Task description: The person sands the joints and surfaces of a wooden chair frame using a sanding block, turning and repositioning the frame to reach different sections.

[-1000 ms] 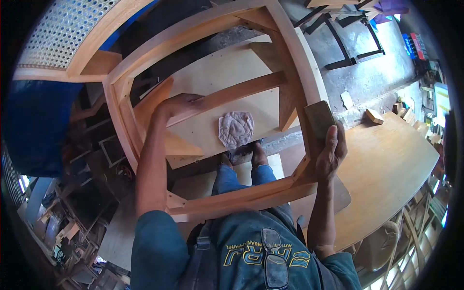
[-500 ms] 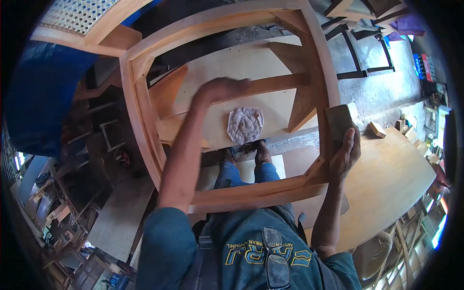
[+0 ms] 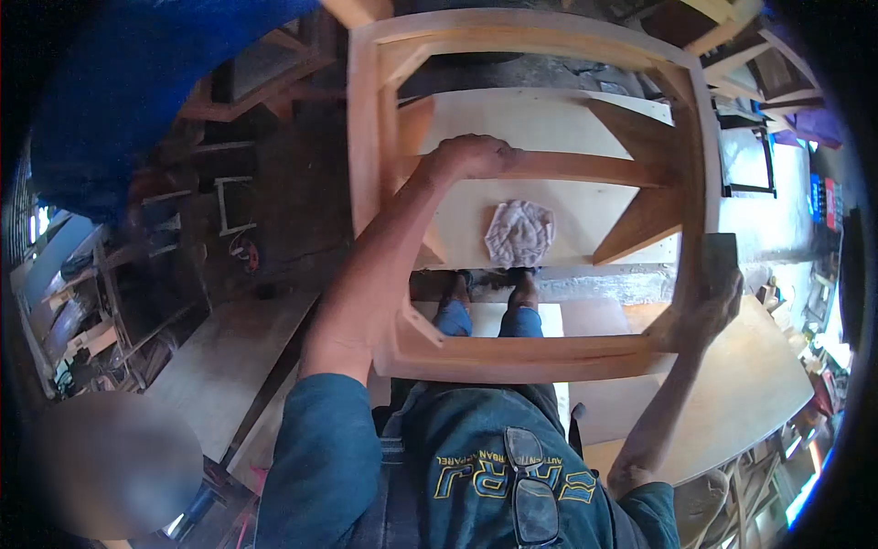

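A square wooden furniture frame (image 3: 512, 357) with a crossbar (image 3: 585, 167) and triangular corner braces (image 3: 631, 128) is held up in front of my body. My left hand (image 3: 474, 156) reaches over its left side and is wrapped round the crossbar. On the right, my right hand (image 3: 718, 306) grips a dark, flat-sided block (image 3: 721, 258), which looks like a sanding block. It lies against the outer face of the right rail; motion blur softens the fingers. Seen through the frame, a crumpled pale cloth (image 3: 521, 234) rests on a light board (image 3: 512, 114) below.
A large wooden panel (image 3: 741, 375) extends at the right, a greyish board (image 3: 219, 375) at the left. Dark metal stands (image 3: 750, 174) are at upper right. A blue sheet (image 3: 119, 110) hangs at upper left. A blurred round shape (image 3: 110, 467) is at lower left.
The view has shifted, and the frame has swung right relative to the cloth and now appears squarer. Both hands keep their holds. The blurred round shape has appeared at lower left.
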A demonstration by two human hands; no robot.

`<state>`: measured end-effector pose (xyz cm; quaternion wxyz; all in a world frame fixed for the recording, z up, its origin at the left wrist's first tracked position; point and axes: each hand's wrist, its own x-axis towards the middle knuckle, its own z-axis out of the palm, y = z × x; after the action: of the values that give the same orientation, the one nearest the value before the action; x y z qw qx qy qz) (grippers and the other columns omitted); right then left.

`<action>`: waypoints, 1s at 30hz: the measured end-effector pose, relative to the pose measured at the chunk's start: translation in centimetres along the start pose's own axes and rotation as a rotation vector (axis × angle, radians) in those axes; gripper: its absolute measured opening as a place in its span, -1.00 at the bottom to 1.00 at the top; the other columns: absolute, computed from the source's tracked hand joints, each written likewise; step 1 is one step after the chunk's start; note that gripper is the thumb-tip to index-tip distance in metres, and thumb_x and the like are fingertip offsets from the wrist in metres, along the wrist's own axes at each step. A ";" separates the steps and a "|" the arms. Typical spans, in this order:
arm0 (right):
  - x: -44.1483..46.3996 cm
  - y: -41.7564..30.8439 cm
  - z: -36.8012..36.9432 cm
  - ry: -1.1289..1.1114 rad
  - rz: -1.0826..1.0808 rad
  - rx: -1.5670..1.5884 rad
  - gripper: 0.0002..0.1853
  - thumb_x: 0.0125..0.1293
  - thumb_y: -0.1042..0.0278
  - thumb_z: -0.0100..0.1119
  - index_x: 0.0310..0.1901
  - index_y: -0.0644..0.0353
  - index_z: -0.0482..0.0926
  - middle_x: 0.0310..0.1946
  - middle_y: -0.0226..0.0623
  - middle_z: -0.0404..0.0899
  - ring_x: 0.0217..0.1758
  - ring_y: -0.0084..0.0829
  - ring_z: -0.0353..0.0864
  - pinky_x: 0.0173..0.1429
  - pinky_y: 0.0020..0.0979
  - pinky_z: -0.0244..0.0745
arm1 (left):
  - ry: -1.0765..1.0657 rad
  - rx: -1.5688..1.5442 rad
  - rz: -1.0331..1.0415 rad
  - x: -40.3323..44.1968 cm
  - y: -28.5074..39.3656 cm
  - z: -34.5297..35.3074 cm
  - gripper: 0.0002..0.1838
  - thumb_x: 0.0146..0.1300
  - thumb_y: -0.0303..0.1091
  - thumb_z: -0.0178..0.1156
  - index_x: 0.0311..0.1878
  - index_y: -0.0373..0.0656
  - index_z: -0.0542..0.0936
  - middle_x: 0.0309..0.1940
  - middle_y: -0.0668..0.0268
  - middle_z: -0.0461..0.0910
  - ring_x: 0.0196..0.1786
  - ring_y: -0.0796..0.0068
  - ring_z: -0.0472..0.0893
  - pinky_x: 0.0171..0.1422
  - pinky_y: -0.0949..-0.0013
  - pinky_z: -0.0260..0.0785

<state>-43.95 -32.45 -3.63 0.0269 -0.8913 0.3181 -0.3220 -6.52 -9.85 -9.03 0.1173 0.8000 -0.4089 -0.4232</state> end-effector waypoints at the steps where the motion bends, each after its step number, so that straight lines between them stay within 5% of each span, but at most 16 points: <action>1: 0.3 0.5 0.1 -0.019 0.359 0.247 -0.58 0.32 0.25 -0.06 0.10 0.38 0.32 -0.01 0.10 0.41 -0.01 -0.04 0.46 0.03 -0.16 0.39 | 0.028 0.043 -0.086 -1.7 -0.2 -0.8 -0.48 0.23 0.15 -0.21 0.00 0.04 0.54 0.03 0.22 0.51 0.13 0.22 0.45 0.18 0.13 0.24; 3: 0.0 3.1 0.4 -0.073 0.394 0.121 -0.53 0.25 0.29 0.07 0.12 0.38 0.30 0.01 0.12 0.42 0.03 0.00 0.45 0.11 -0.17 0.38 | 0.067 0.089 -0.188 -3.4 -1.2 -1.3 -0.47 0.22 0.16 -0.21 -0.03 0.03 0.56 0.01 0.22 0.53 0.13 0.20 0.45 0.17 0.09 0.24; 4: -0.6 4.2 0.6 -0.092 0.063 -0.244 -0.52 0.21 0.31 0.13 0.11 0.37 0.31 0.00 0.11 0.43 0.05 0.00 0.44 0.14 -0.19 0.36 | 0.079 0.095 -0.204 -3.2 -1.0 -1.1 -0.48 0.22 0.15 -0.18 -0.06 0.01 0.58 -0.02 0.22 0.54 0.12 0.20 0.47 0.14 0.07 0.24; 6: 0.6 1.0 -0.4 -0.087 0.057 -0.352 -0.48 0.14 0.30 0.23 0.09 0.37 0.34 0.00 0.09 0.44 0.06 -0.05 0.46 0.14 -0.21 0.37 | 0.115 0.144 -0.177 -3.7 -0.8 -1.4 -0.49 0.23 0.12 -0.15 -0.10 -0.06 0.59 -0.07 0.18 0.56 0.08 0.18 0.48 0.11 0.04 0.26; 11: 1.4 -1.0 -0.6 -0.123 0.192 -0.270 -0.67 0.23 0.33 0.08 -0.04 0.38 0.43 -0.04 -0.07 0.46 -0.04 -0.25 0.51 -0.02 -0.28 0.47 | 0.487 0.246 -0.022 -5.1 -1.0 -1.2 -0.57 0.21 0.00 -0.02 -0.27 -0.22 0.60 -0.34 0.03 0.58 -0.16 0.08 0.56 -0.09 -0.04 0.32; 14: 2.7 -3.3 -0.7 -0.013 0.480 0.198 -0.65 0.29 0.22 -0.02 -0.06 0.36 0.44 -0.08 -0.14 0.47 -0.07 -0.33 0.51 -0.10 -0.34 0.51 | 0.521 0.075 -0.054 -4.6 -0.2 -2.2 -0.52 0.21 0.03 -0.04 -0.23 -0.24 0.59 -0.33 0.04 0.59 -0.18 0.04 0.56 -0.08 -0.05 0.32; 17: 2.0 -1.5 0.8 0.090 0.675 0.465 -0.61 0.32 0.15 -0.09 -0.05 0.34 0.44 -0.07 -0.17 0.45 -0.07 -0.33 0.51 -0.14 -0.34 0.53 | 0.332 0.127 -0.150 -4.3 -0.6 -2.2 -0.45 0.22 0.11 -0.13 -0.14 -0.19 0.59 -0.18 0.07 0.58 -0.03 0.08 0.51 0.04 -0.02 0.27; 21: 0.8 1.7 1.1 0.144 0.515 0.252 -0.57 0.33 0.10 -0.09 0.04 0.30 0.39 -0.09 -0.14 0.44 -0.09 -0.28 0.51 -0.15 -0.36 0.54 | -0.037 0.059 -0.360 -2.1 1.1 -4.1 -0.28 0.24 0.25 -0.34 0.14 -0.14 0.44 0.15 0.03 0.38 0.24 0.13 0.34 0.29 0.10 0.10; 22: 1.5 0.0 1.1 0.251 0.945 0.734 -0.56 0.32 0.08 -0.07 0.05 0.28 0.39 -0.10 -0.15 0.44 -0.10 -0.29 0.50 -0.15 -0.37 0.52 | -0.089 0.020 -0.338 -1.3 1.0 -4.1 -0.26 0.23 0.28 -0.35 0.19 -0.13 0.38 0.19 0.04 0.32 0.28 0.13 0.29 0.32 0.13 0.05; 25: -0.4 0.8 1.0 0.045 0.252 -0.008 -0.50 0.28 0.09 0.03 0.10 0.33 0.35 0.00 -0.17 0.41 0.04 -0.32 0.44 0.02 -0.37 0.45 | -0.202 -0.108 -0.317 0.6 -1.0 -2.8 -0.19 0.20 0.36 -0.37 0.28 -0.10 0.26 0.29 0.09 0.19 0.36 0.14 0.16 0.40 0.21 -0.06; 28: 3.7 -5.0 0.0 0.293 1.172 0.766 -0.51 0.32 0.05 -0.07 0.08 0.31 0.38 -0.02 -0.22 0.41 0.01 -0.35 0.44 0.02 -0.37 0.42 | -0.214 -0.200 -0.385 0.7 -1.1 -2.4 -0.16 0.18 0.38 -0.35 0.30 -0.13 0.22 0.32 0.14 0.15 0.38 0.16 0.12 0.41 0.22 -0.10; 30: 3.7 -5.1 -0.2 0.255 1.077 0.734 -0.57 0.33 0.10 -0.07 0.03 0.31 0.42 -0.08 -0.22 0.44 -0.04 -0.38 0.44 -0.02 -0.37 0.40 | -0.212 -0.185 -0.499 0.4 -0.6 -2.6 -0.13 0.20 0.37 -0.33 0.30 -0.21 0.19 0.35 0.16 0.09 0.40 0.20 0.08 0.43 0.22 -0.16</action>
<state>-39.10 -30.45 -0.10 0.4481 -0.4955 0.5894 -0.4541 -4.05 -10.20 -7.92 0.0387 0.8132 -0.1688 -0.5557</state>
